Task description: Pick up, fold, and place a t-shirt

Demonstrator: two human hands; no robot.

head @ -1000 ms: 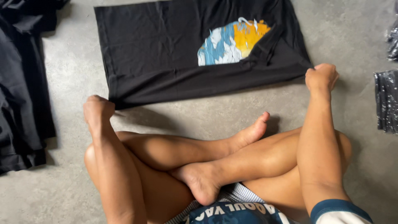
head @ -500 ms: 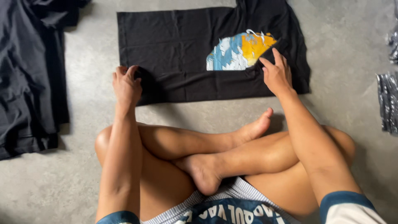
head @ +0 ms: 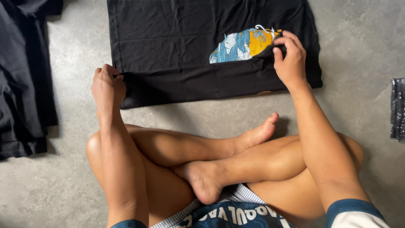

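On grey concrete floor (head: 358,63), black printed T-shirt (head: 177,46) spread flat before crossed legs. Left hand (head: 107,86) pinched closed on folded edge's left corner; right hand (head: 289,59) pinching fold beside print. Likely light, limp, soft; best gripped at corners.

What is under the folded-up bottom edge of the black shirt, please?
The folded flap lies over the black shirt, covering the lower part of its blue and orange print. Both hands, left and right, pinch it. The rest is hidden.
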